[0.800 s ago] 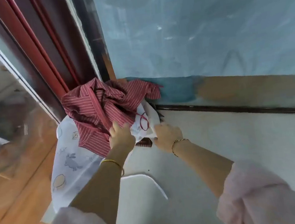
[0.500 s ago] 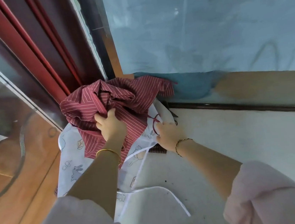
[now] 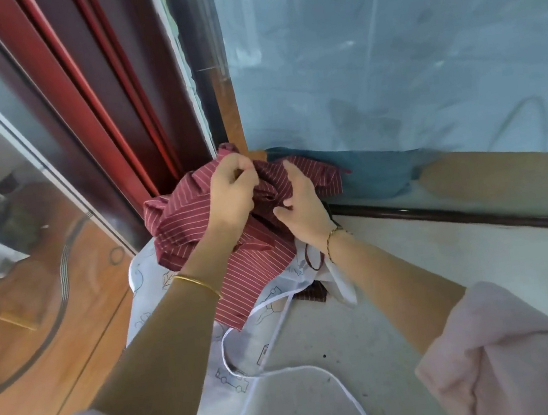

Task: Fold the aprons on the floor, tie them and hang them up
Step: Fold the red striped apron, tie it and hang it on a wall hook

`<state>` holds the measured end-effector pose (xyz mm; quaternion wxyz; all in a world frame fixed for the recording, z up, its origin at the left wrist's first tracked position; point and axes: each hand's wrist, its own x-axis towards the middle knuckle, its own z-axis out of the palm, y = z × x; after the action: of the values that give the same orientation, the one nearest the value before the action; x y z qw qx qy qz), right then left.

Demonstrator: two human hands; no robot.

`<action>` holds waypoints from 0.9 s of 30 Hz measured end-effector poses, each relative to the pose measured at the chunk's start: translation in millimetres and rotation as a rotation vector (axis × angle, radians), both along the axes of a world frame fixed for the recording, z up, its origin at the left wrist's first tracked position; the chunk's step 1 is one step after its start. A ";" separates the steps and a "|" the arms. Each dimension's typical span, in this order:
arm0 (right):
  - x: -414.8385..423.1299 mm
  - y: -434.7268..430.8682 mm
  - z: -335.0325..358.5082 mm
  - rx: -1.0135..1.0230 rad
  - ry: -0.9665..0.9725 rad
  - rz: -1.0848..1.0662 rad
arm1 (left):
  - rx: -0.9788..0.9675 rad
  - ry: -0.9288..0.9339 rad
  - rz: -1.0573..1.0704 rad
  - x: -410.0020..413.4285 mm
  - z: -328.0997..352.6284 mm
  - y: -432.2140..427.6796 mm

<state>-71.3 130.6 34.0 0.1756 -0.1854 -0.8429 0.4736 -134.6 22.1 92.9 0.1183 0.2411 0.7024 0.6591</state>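
While the left hand (image 3: pixel 232 191) and right hand (image 3: pixel 300 204) are clutching the crumpled red apron (image 3: pixel 181 222), the person is seemingly gathering it, next needing it spread flat.

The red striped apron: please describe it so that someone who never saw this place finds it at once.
Find the corner where the red door frame meets the blue wall. The red striped apron lies crumpled there, held by the left hand and right hand. Its thin white stripes on dark red set it apart from the white apron with drawings beneath it.
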 end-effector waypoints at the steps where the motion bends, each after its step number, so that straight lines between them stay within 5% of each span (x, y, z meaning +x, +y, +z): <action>1: -2.7 0.2 4.8 0.019 0.034 0.005 | -0.003 -0.029 -0.102 2.5 7.5 -5.8; 5: -16.1 -9.0 17.9 0.161 0.084 0.139 | -0.137 -0.163 -0.514 14.0 28.6 -37.8; 7: -23.0 -18.2 20.6 0.280 0.075 0.202 | -0.193 -0.187 -0.558 18.4 32.6 -51.0; 9: -25.9 -22.6 21.6 0.343 0.100 0.150 | -0.287 -0.104 -0.376 20.5 31.8 -58.2; 12: -20.3 -25.3 27.8 0.222 0.149 -0.013 | -0.631 0.302 0.054 17.8 15.5 -73.3; 16: -7.8 -23.5 35.6 0.108 0.247 -0.107 | -0.960 0.429 0.222 18.8 -11.4 -85.0; 22: 31.1 -8.9 48.8 0.095 0.350 -0.333 | -0.963 0.622 0.453 24.4 -18.9 -68.5; 27: 78.9 33.2 41.3 0.269 0.358 -0.536 | -0.689 0.446 0.227 47.1 -7.8 -28.4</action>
<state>7.6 163.8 75.2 0.4618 -0.2892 -0.7749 0.3204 -87.5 -6.2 85.1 -0.0362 0.2453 0.9121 0.3266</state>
